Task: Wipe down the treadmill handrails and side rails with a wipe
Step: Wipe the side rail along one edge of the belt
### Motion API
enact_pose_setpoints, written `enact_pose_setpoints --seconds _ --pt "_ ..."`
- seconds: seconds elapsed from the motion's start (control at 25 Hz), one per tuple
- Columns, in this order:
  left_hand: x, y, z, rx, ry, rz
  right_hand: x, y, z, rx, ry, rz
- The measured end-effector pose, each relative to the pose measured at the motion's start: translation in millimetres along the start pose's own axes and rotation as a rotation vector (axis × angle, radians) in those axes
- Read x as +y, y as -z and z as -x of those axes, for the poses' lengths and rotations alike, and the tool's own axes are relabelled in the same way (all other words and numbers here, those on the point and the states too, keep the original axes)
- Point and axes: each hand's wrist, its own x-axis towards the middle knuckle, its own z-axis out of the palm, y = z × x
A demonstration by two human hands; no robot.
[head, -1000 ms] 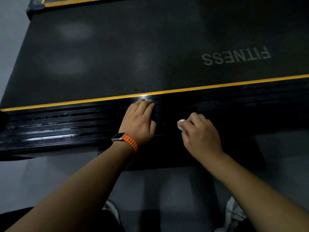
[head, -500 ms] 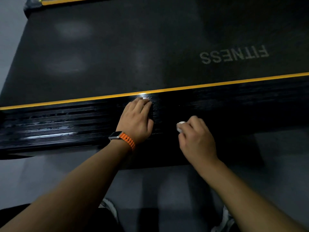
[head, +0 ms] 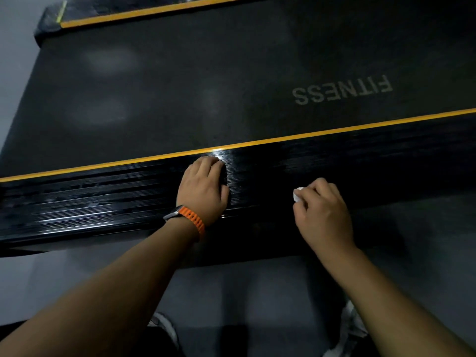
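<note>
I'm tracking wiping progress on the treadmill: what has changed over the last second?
The right hand, pinching the wipe, slid a little to the right along the side rail, widening its gap from the left hand. Nothing was taken hold of or let go. The left hand stayed resting on the rail, fingertips near the yellow stripe.

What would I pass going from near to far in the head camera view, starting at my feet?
shoes → grey floor → near side rail, where the left hand rests and the right hand pinches the wipe → yellow stripe → belt lettered FITNESS → far yellow stripe → far side rail
</note>
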Motion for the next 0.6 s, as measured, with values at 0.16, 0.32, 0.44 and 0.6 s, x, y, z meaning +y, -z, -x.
enact_pose_setpoints --seconds 0.16,0.32,0.44,0.6 --pt "51.5 -8.1 -15.9 -0.041 -0.126 0.038 -4.1 -6.2 -2.1 -0.045 0.155 -0.036" --pt "75.1 -18.8 -28.2 -0.05 -0.17 0.02 3.5 -7.0 -20.0 -0.059 0.097 -0.046" --pt "72.9 -19.8 -28.4 -0.026 -0.172 0.034 4.8 -8.1 -25.0 -0.145 0.252 -0.005" --pt "75.1 -18.6 -28.0 -0.047 -0.157 0.046 8.0 -10.0 -41.8 -0.134 0.206 0.003"
